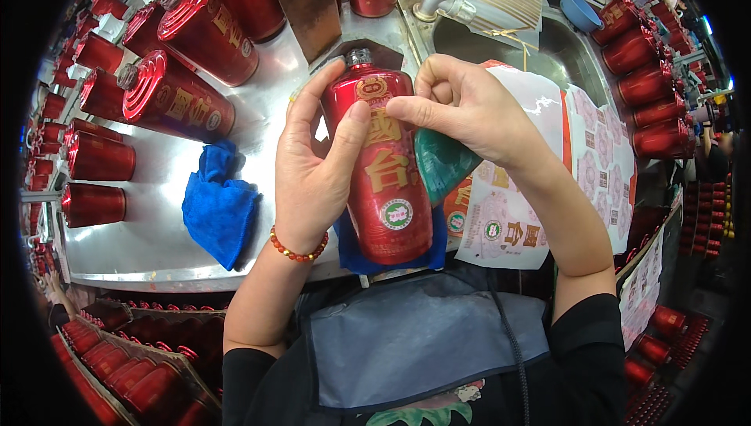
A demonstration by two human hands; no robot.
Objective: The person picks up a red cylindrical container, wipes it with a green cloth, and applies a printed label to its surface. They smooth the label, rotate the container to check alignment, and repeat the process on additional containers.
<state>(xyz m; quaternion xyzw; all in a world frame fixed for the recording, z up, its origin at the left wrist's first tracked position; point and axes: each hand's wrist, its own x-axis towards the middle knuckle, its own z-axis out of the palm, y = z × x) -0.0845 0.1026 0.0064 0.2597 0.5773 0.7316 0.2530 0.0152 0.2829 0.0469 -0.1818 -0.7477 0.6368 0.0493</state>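
Shiny metal bench (152, 242) beneath red bottles (178, 105) and a crumpled blue cloth (219, 219)

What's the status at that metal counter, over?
Left grip on red bottle. Right grip, thumb on bottle's front, flat green piece beneath. Blue cloth under bottle; another cloth aside, left.

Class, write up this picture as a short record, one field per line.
Bottle: red, with gold markings
Left hand: around the bottle's upper left side, thumb on its front
Right hand: thumb on the bottle's front, green scraper below
Blue cloth: crumpled on metal table
Printed sheets: right of bottle, near sink
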